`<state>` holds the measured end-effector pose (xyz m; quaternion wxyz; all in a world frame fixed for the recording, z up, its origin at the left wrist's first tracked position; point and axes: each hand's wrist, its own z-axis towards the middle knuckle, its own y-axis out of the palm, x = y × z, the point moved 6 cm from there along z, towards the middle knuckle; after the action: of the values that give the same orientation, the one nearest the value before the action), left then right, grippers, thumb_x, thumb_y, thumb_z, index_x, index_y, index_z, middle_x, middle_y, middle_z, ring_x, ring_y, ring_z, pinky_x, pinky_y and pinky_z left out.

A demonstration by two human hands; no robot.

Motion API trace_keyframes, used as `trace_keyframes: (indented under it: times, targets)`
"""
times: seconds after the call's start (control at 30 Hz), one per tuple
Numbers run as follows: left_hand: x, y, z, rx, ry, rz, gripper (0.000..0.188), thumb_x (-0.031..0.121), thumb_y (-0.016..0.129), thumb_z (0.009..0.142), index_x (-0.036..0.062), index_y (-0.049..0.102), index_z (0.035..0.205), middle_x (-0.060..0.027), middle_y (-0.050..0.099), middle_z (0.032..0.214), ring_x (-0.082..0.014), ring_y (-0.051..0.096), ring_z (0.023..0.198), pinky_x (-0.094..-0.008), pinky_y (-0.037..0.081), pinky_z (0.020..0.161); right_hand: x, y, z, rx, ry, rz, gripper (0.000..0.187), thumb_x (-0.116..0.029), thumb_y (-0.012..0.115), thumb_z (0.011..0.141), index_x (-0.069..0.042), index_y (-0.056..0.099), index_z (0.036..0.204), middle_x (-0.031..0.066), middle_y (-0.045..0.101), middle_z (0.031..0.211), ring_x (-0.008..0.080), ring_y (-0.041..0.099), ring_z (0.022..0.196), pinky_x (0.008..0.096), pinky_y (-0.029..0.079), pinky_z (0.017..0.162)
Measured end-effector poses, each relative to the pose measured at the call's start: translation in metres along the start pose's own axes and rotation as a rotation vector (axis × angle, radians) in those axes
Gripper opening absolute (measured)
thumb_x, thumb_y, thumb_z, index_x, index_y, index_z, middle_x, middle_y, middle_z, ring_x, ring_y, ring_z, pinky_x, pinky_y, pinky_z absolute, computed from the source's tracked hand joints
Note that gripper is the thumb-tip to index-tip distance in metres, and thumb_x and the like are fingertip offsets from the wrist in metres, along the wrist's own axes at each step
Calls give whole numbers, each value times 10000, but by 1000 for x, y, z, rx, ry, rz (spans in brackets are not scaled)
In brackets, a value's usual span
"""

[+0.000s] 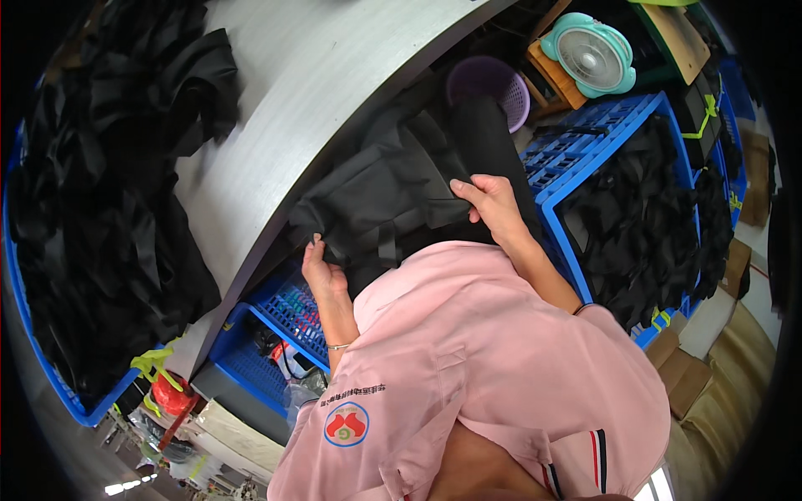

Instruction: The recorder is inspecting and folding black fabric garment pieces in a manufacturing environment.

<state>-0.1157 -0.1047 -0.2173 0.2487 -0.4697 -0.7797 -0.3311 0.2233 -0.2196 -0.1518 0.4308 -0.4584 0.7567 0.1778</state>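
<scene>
A black fabric piece (368, 185) with sewn-on straps or flaps lies spread over my lap. My left hand (324, 271) pinches its near left edge between thumb and fingers. On the other side, my right hand (494, 204) grips the right edge, thumb on top. The cloth hangs slightly creased between the two hands. Its exact kind of article does not show, and the underside is hidden.
A pale grey table (309, 75) curves along the left, with a blue crate (46, 392) heaped with black fabric beside it. Another filled blue crate (547, 207) stands at my right. Beyond are a purple basket (468, 77) and a teal fan (589, 57). Blue baskets (251, 367) sit lower left.
</scene>
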Motion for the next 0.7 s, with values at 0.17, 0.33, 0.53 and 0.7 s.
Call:
trace_keyframes:
  times: [0.17, 0.33, 0.53, 0.7]
  targets:
    - [4, -7, 15, -102, 59, 130, 151, 70, 657, 966, 28, 670, 1110, -77, 731, 1039, -189, 712, 916, -326, 600, 798, 3, 2, 10, -194, -96, -134, 268, -230, 710, 938, 30, 669, 884, 29, 653, 745, 80, 588, 685, 271, 497, 618]
    - [6, -2, 16, -130, 100, 145, 130, 74, 668, 963, 36, 664, 1087, -66, 729, 1013, -167, 703, 884, -306, 589, 773, -39, 1, 40, -197, -241, 158, 508, -332, 720, 951, 59, 632, 1263, 69, 691, 1068, 103, 615, 959, 246, 486, 841]
    - [14, 7, 3, -108, 162, 175, 91, 89, 686, 957, 47, 663, 1035, -57, 728, 1004, -154, 700, 883, -299, 584, 766, -99, 30, 73, -223, -574, -54, 264, -164, 732, 891, -12, 720, 1106, 15, 702, 952, 96, 620, 867, 247, 491, 804]
    - [15, 7, -5, -36, 109, 122, 37, 79, 694, 949, 85, 660, 961, -32, 723, 953, -130, 696, 838, -272, 579, 735, -92, 24, 83, -37, -490, 241, 102, -36, 694, 884, 17, 746, 953, 6, 706, 832, 68, 629, 784, 215, 497, 739]
